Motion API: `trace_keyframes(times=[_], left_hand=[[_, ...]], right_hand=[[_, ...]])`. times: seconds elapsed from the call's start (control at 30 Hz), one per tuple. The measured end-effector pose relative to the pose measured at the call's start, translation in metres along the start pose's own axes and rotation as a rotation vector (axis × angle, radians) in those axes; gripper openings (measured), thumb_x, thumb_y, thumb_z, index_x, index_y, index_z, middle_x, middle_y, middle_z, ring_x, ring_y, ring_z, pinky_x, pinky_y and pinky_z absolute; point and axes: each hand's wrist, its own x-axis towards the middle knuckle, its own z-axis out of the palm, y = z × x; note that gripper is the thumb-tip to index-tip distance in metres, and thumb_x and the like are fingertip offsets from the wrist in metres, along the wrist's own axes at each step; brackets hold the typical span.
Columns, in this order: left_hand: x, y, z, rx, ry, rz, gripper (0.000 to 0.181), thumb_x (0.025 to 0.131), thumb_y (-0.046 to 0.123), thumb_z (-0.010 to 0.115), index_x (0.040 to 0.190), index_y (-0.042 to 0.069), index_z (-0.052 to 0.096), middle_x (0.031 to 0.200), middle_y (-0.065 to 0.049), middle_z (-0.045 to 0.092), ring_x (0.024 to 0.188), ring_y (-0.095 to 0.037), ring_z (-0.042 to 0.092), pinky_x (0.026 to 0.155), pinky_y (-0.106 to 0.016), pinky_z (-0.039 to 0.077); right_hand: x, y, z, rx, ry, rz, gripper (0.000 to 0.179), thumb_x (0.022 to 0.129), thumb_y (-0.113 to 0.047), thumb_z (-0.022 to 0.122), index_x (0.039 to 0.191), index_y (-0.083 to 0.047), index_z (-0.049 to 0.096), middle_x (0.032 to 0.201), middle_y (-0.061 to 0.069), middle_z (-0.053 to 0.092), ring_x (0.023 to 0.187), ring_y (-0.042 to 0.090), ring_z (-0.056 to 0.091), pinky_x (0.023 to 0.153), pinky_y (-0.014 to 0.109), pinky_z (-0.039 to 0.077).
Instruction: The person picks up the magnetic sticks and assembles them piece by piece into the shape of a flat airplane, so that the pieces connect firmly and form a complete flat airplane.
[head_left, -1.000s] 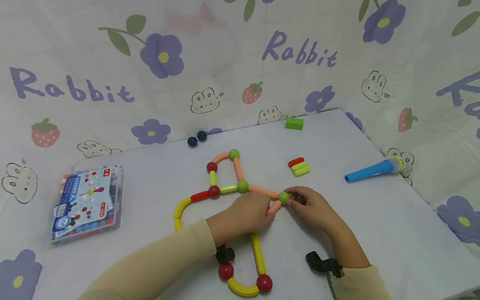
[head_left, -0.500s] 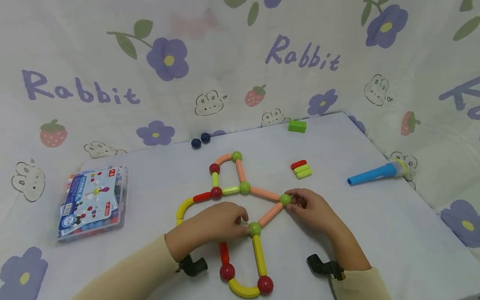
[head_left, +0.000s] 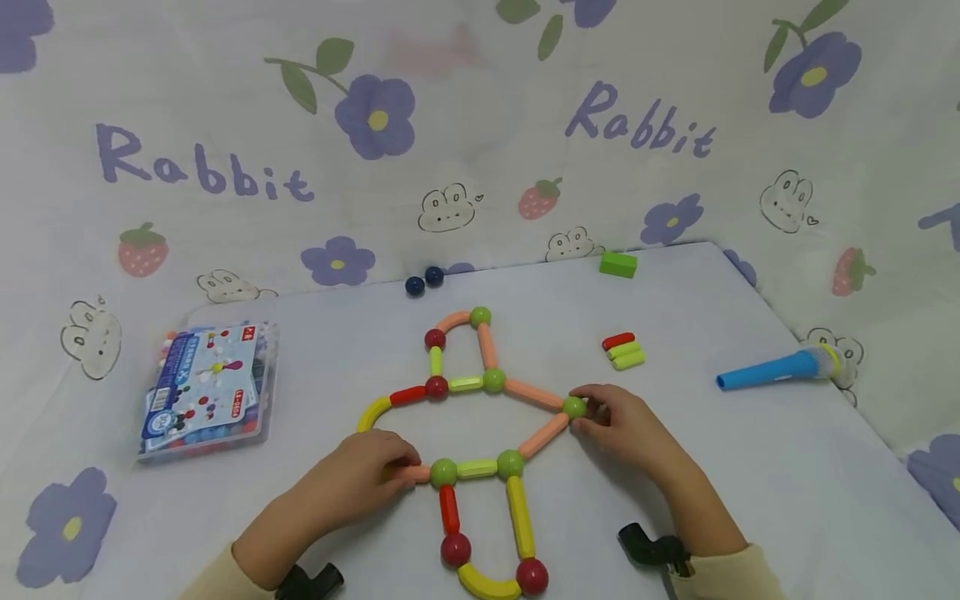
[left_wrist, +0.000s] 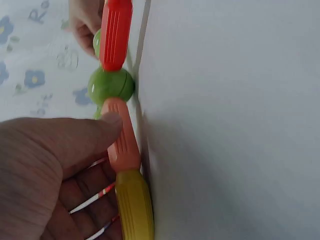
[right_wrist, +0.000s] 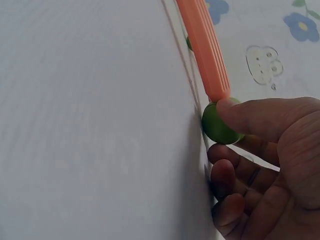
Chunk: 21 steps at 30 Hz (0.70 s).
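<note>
A flat outline of magnetic rods and balls lies on the table. My left hand (head_left: 358,477) pinches a short orange rod (left_wrist: 126,145) between thumb and fingers. That rod meets a green ball (head_left: 443,473) at one end and a yellow rod (left_wrist: 134,205) at the other. At the outline's right corner, my right hand (head_left: 630,432) pinches another green ball (head_left: 574,407), its thumb near the end of an orange rod (right_wrist: 205,50). Red rods, yellow rods and red balls (head_left: 456,549) make up the lower loop. My left hand hides part of the outline's left side.
A clear box of parts (head_left: 206,392) stands on the left. Two dark blue balls (head_left: 424,282) and a green block (head_left: 618,264) lie along the back edge. To the right are loose short rods (head_left: 624,352) and a blue toy microphone (head_left: 780,368).
My left hand has moved left from the lower right orange rod, past a green ball, to the short orange rod. My right hand stays at its green ball. The head view has shifted slightly.
</note>
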Motion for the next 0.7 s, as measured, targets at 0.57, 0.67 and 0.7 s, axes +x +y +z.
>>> trace_keyframes(times=[0.57,0.67,0.7], left_hand=[[-0.042,-0.053,-0.022,-0.124,0.042,-0.166,0.011,0.098,0.03,0.084,0.109,0.028,0.082,0.095,0.018,0.072,0.092,-0.009,0.063,0.096,-0.042,0.06],[-0.047,-0.058,-0.023,-0.144,0.043,-0.184,0.012,0.098,0.03,0.084,0.109,0.027,0.082,0.095,0.017,0.072,0.092,-0.01,0.063,0.096,-0.043,0.06],[-0.048,-0.06,-0.023,-0.148,0.044,-0.185,0.012,0.098,0.03,0.084,0.109,0.027,0.082,0.095,0.017,0.072,0.092,-0.01,0.063,0.096,-0.043,0.06]], right_hand=[[0.043,-0.048,0.039,-0.019,-0.127,-0.073,0.032,0.1,-0.016,0.079,0.131,-0.011,0.072,0.105,0.003,0.067,0.095,0.019,0.058,0.082,0.035,0.053],[0.048,-0.055,0.044,-0.034,-0.129,-0.065,0.032,0.1,-0.015,0.08,0.13,-0.012,0.072,0.105,0.002,0.068,0.095,0.019,0.059,0.083,0.035,0.054],[0.049,-0.057,0.046,-0.039,-0.129,-0.062,0.032,0.099,-0.015,0.08,0.13,-0.013,0.072,0.105,0.002,0.068,0.095,0.019,0.059,0.083,0.035,0.055]])
